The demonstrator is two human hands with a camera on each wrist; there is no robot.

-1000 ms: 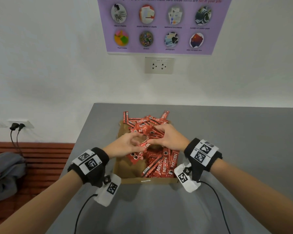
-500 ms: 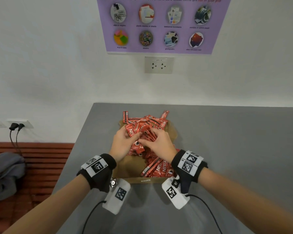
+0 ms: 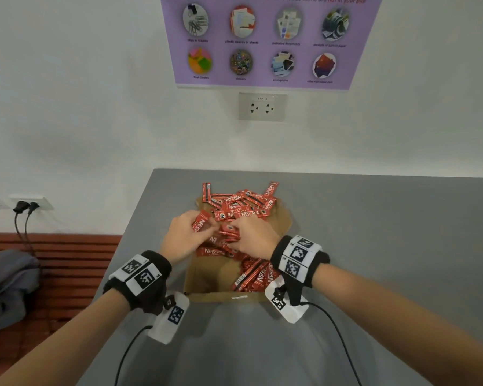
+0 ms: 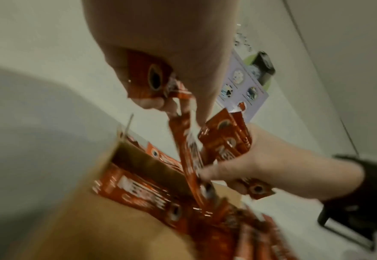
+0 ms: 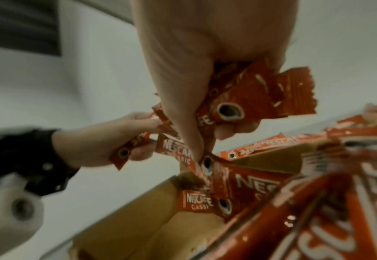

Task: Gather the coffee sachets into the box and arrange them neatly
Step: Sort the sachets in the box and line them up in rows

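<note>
An open brown cardboard box (image 3: 198,277) lies on the grey table. A row of red coffee sachets (image 3: 258,275) stands along its right side, and a loose heap of sachets (image 3: 239,203) covers its far end and spills over the rim. Both hands work over the middle of the box. My left hand (image 3: 180,238) grips a red sachet (image 3: 200,224), seen curled in the fingers (image 4: 147,103) in the left wrist view. My right hand (image 3: 255,236) clutches a few sachets (image 5: 249,98) against its palm. The two hands nearly touch.
The grey table (image 3: 374,232) meets a white wall at its far edge, with a socket (image 3: 262,106) and a purple poster (image 3: 265,40) above. The table's left edge drops to a red slatted bench (image 3: 62,263) with a grey bag (image 3: 9,285). Wrist cables trail toward me.
Both hands moved forward and closer together over the box's middle, then the right hand gathered more sachets. The left hand keeps hold of a sachet.
</note>
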